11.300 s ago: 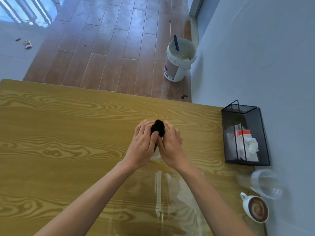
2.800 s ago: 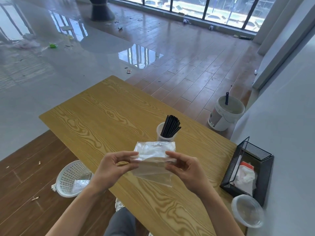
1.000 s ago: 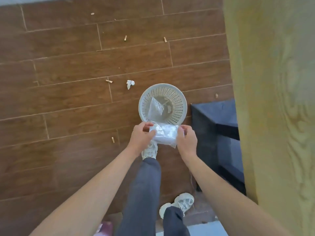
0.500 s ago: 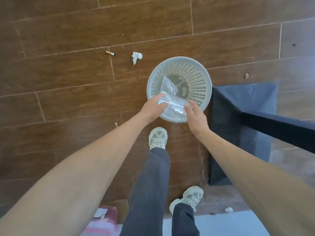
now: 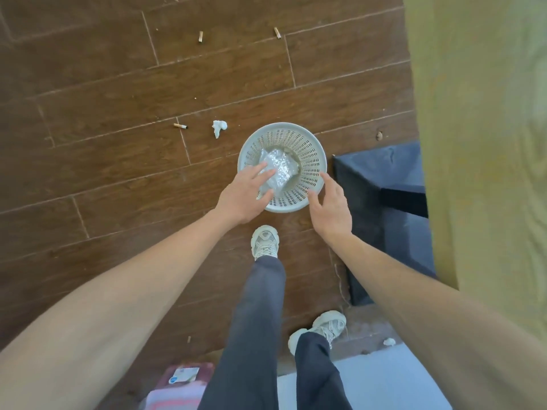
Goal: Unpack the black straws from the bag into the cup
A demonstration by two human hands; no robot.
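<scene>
The brown wooden plank floor is seen from above, with the yellow wood-grain counter at the right edge. A round white plastic basket with holes stands on the floor. The crumpled clear plastic bag now lies inside it. Half a second ago the bag was held over the basket by both hands; now it has been let go. The left hand is spread wide, with its fingers over the bag and nothing gripped. The right hand is held loose and empty beside the rim. The black straws and cup are not in view. The task looks finished, with only rubbish cleared.
</scene>
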